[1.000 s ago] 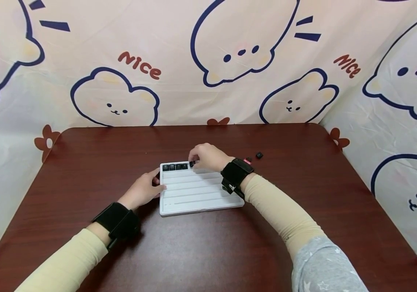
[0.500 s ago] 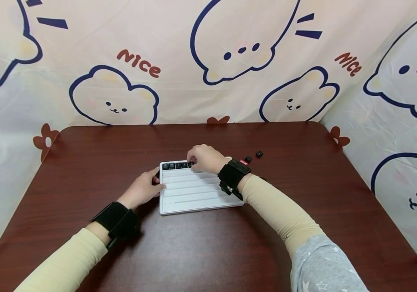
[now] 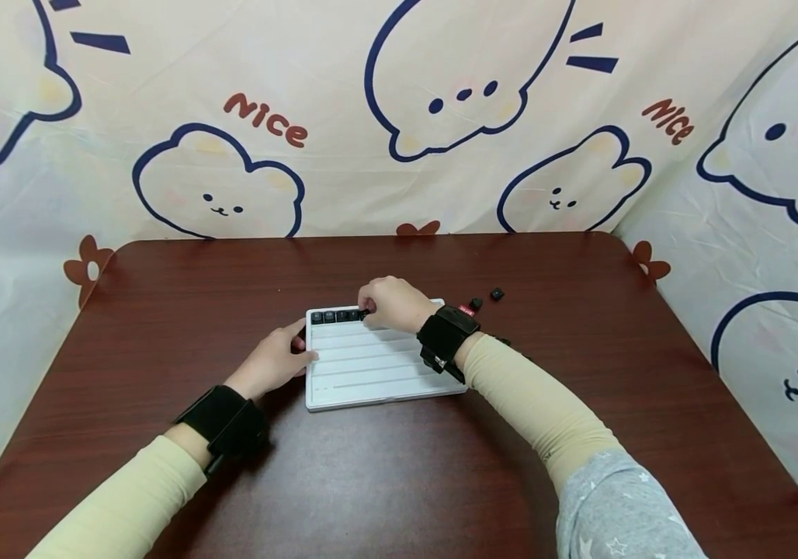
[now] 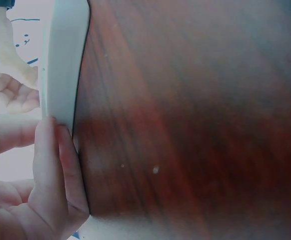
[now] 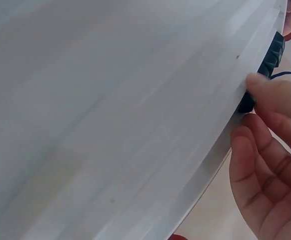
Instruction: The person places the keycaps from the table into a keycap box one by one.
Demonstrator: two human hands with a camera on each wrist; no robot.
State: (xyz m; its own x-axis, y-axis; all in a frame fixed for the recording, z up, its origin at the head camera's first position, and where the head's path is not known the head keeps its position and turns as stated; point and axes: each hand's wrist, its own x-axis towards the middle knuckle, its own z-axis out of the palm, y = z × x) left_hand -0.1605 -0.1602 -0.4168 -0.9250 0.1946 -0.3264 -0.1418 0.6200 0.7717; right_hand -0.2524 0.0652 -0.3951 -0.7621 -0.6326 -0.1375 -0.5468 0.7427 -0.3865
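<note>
A white ridged tray (image 3: 378, 365) lies on the table, with several black keycaps (image 3: 334, 317) lined up at the left of its far row. My left hand (image 3: 269, 363) grips the tray's left edge, thumb at the top rim and fingers along the side wall. At the far row, my right hand (image 3: 395, 303) pinches a black keycap (image 5: 246, 104) between thumb and finger, just right of the lined-up ones. In the head view that hand mostly hides this keycap.
Beyond the right wrist lie a black loose keycap (image 3: 497, 294), another dark one (image 3: 477, 303) and a small red piece (image 3: 466, 310). More dark bits peek out behind the right forearm. The brown table (image 3: 399, 481) meets a patterned cloth (image 3: 343, 186) at the back.
My right hand has shifted slightly left toward the lined-up keycaps, its keycap now closer to them, and then stays nearly still. The left hand keeps its place on the tray.
</note>
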